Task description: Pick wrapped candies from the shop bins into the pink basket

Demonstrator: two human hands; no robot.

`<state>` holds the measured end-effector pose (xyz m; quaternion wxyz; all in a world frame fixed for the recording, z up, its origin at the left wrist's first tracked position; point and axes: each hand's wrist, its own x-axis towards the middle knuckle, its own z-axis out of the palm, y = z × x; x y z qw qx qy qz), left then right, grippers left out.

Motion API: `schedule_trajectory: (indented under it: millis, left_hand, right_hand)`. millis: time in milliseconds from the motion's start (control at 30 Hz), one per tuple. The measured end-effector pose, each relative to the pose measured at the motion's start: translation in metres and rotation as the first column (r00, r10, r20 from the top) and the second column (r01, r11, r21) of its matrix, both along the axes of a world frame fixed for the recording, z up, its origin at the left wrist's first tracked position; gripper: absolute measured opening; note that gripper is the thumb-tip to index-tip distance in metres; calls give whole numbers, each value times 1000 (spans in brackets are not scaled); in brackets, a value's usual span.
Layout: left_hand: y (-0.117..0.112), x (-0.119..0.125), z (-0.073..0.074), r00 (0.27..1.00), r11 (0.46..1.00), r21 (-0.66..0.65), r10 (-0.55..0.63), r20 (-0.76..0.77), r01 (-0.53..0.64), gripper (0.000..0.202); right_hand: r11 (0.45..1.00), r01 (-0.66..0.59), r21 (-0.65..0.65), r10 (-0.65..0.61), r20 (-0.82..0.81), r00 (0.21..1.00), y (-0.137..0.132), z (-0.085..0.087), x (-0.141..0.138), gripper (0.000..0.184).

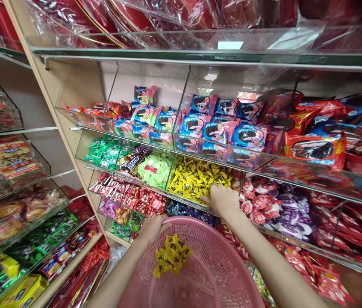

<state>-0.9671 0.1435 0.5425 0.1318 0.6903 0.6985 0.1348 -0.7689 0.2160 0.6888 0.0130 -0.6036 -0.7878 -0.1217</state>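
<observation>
My left hand [151,229] is closed round the rim of a pink plastic basket [228,252] with perforated sides. A small heap of yellow-wrapped candies [172,255] lies inside the basket. At the front of a clear shelf bin, my right hand [222,199] reaches into a pile of more yellow-wrapped candies [190,177]. Its fingers curl down among the wrappers, the thumb shows at the left, and the fingertips are hidden. Directly right of that hand are red-and-white wrapped candies [260,201] and purple-and-white ones [296,214].
Blue-and-pink cookie packs [219,128] fill the tier above, behind a clear panel. Left of the yellow pile lie pale green packets [155,169] and dark Snickers bars [132,160]. A glass shelf [183,55] crosses overhead. A wooden upright [44,90] separates the left shelves.
</observation>
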Motion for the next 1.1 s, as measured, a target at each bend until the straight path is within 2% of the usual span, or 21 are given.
schedule_trajectory:
  millis: [300,667,800,867,933,967,1033,1100]
  left_hand:
    - [-1,0,2,999,1000,-20,10,-32,-11,34]
    - [-4,3,3,1000,1000,-4,-1,-22,1,37]
    - [-4,3,3,1000,1000,-7,4,-23,-4,37]
    - [-3,2,2,1000,1000,-12,15,-27,-16,36]
    - [-3,2,1,999,1000,-17,23,-27,-24,36]
    - [-3,2,0,999,1000,-19,24,-25,-24,36]
    - [-3,2,0,999,999,-20,26,-23,-26,36]
    - [-4,3,0,999,999,-16,28,-23,-28,35]
  right_hand:
    - [996,-87,-14,87,-21,996,-9,5,14,36]
    - [990,-142,9,141,-202,969,-5,-2,25,28]
    - [981,-177,85,195,-344,918,-6,2,30,27]
    - [962,-249,110,271,-461,845,-14,7,30,26]
    - [915,-395,83,365,-590,720,-25,9,27,27]
    - [872,-488,47,399,-648,649,-31,7,23,27]
    - [744,-666,-49,433,-723,538,-41,-5,13,25]
    - [620,-772,-138,452,-742,495,-46,-29,2,22]
